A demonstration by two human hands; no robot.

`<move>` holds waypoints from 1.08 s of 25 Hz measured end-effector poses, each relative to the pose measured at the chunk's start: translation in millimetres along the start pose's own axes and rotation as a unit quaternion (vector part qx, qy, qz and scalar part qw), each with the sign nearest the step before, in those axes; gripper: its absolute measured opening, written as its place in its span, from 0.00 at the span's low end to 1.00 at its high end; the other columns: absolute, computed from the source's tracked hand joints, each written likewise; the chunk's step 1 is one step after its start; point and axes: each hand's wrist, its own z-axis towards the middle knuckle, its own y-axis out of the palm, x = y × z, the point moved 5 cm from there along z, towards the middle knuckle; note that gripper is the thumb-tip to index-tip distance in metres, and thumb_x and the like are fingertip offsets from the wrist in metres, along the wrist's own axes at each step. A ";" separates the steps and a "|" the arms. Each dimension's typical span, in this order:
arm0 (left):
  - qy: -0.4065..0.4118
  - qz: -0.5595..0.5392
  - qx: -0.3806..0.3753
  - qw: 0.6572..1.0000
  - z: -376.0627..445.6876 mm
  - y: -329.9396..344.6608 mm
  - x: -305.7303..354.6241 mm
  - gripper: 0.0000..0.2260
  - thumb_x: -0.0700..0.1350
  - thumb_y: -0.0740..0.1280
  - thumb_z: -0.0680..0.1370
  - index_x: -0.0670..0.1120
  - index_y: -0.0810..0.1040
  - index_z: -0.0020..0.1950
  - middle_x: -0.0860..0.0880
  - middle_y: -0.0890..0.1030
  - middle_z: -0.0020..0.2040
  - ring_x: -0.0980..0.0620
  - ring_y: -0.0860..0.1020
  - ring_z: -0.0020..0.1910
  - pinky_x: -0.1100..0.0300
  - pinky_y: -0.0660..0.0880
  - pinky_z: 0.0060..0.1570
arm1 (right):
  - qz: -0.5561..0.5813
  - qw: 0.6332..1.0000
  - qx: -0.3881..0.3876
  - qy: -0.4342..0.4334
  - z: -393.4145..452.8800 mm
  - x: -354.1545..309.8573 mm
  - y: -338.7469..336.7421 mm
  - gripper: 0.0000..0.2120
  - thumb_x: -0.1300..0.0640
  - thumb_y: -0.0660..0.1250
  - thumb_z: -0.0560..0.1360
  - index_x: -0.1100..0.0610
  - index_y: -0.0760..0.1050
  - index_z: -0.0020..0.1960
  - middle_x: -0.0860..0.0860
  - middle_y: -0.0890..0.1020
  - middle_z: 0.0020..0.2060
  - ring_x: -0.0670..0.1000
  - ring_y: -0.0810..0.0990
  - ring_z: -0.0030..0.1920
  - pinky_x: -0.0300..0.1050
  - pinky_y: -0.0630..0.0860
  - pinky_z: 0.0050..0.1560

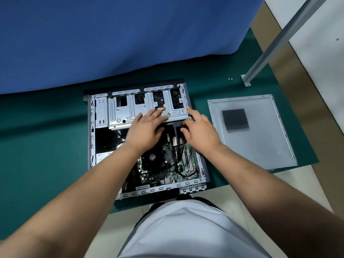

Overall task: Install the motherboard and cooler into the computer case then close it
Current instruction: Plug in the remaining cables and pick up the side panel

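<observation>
We wore a white top (188, 229) over dark trousers (204, 200) at the bottom centre; our forearms were bare.

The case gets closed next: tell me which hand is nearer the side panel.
Right. The right hand hovers at the case's right edge, beside the side panel; the left hand rests mid-case.

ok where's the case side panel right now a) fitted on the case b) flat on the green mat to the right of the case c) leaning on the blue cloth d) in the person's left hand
b, the side panel lies flat on the green mat, right of the open case.
</observation>
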 end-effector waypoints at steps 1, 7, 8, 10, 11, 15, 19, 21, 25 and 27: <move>-0.009 0.012 0.008 1.000 -1.5 -4.3 -12.1 0.20 0.55 0.60 0.85 0.61 0.67 0.78 0.54 0.60 0.82 0.48 0.56 0.82 0.39 0.50 0.80 | 0.004 1.000 -0.003 0.011 0.7 -1.6 0.3 0.17 0.47 0.64 0.82 0.59 0.80 0.61 0.53 0.65 0.77 0.61 0.72 0.67 0.56 0.76 0.64; -0.046 0.010 -0.008 0.999 -2.8 -2.8 -25.7 0.19 0.54 0.57 0.86 0.61 0.67 0.79 0.54 0.57 0.83 0.41 0.52 0.83 0.30 0.46 0.77 | -0.045 0.996 0.018 0.079 4.2 -16.9 1.5 0.19 0.46 0.67 0.80 0.59 0.79 0.62 0.51 0.66 0.75 0.58 0.72 0.63 0.52 0.80 0.50; -0.047 0.005 -0.009 0.999 -1.8 -2.6 -26.4 0.19 0.53 0.57 0.87 0.60 0.67 0.79 0.54 0.57 0.83 0.41 0.52 0.83 0.30 0.45 0.77 | -0.052 0.995 0.023 0.088 4.7 -18.2 1.7 0.18 0.46 0.67 0.80 0.58 0.80 0.61 0.50 0.66 0.74 0.58 0.73 0.62 0.51 0.79 0.46; -0.048 -0.011 -0.015 0.999 0.0 -2.1 -29.2 0.19 0.53 0.58 0.87 0.60 0.67 0.78 0.53 0.57 0.83 0.41 0.51 0.83 0.30 0.44 0.77 | -0.055 0.993 0.029 0.103 5.2 -19.6 2.2 0.17 0.46 0.69 0.79 0.58 0.80 0.60 0.48 0.67 0.73 0.56 0.74 0.60 0.48 0.75 0.40; -0.047 -0.017 -0.018 0.999 0.3 -1.7 -30.5 0.19 0.53 0.58 0.86 0.61 0.67 0.78 0.53 0.56 0.83 0.41 0.50 0.83 0.30 0.43 0.77 | -0.052 0.993 0.030 0.106 5.0 -20.2 2.8 0.16 0.46 0.69 0.79 0.57 0.81 0.59 0.48 0.67 0.73 0.56 0.74 0.60 0.47 0.73 0.39; -0.046 -0.029 -0.031 0.998 3.6 -3.5 -31.5 0.19 0.52 0.58 0.86 0.61 0.66 0.79 0.54 0.55 0.83 0.41 0.49 0.83 0.30 0.42 0.76 | -0.021 0.994 0.012 0.110 2.2 -18.0 -0.3 0.17 0.45 0.67 0.80 0.58 0.80 0.59 0.46 0.64 0.76 0.55 0.72 0.63 0.50 0.79 0.47; -0.040 -0.017 -0.073 0.996 3.9 -5.0 -35.1 0.21 0.54 0.57 0.86 0.63 0.62 0.80 0.55 0.51 0.84 0.43 0.46 0.83 0.30 0.42 0.76 | 0.096 0.993 -0.019 0.060 -23.2 -14.9 4.4 0.25 0.46 0.63 0.82 0.57 0.69 0.74 0.44 0.51 0.82 0.56 0.71 0.71 0.56 0.76 0.66; -0.048 -0.025 -0.095 0.994 2.6 -6.7 -32.1 0.21 0.57 0.57 0.86 0.63 0.62 0.80 0.56 0.50 0.84 0.44 0.45 0.83 0.31 0.41 0.76 | 0.174 0.983 -0.010 0.056 -44.7 -11.9 10.7 0.29 0.46 0.63 0.83 0.53 0.60 0.80 0.39 0.48 0.82 0.53 0.75 0.68 0.53 0.74 0.68; -0.050 -0.112 0.001 0.992 3.3 -21.2 15.3 0.18 0.52 0.61 0.85 0.52 0.73 0.75 0.47 0.66 0.80 0.41 0.62 0.80 0.40 0.53 0.79 | 0.314 0.944 0.017 0.100 -65.2 12.5 10.7 0.28 0.46 0.63 0.83 0.48 0.61 0.80 0.42 0.64 0.78 0.44 0.72 0.71 0.49 0.69 0.74; -0.005 -0.196 0.036 0.980 2.6 -21.8 62.9 0.16 0.48 0.64 0.84 0.49 0.76 0.72 0.48 0.73 0.75 0.46 0.70 0.75 0.55 0.59 0.76 | 0.345 0.927 0.034 0.144 -64.8 45.9 -1.1 0.24 0.48 0.65 0.82 0.50 0.68 0.76 0.47 0.72 0.72 0.44 0.79 0.63 0.52 0.75 0.67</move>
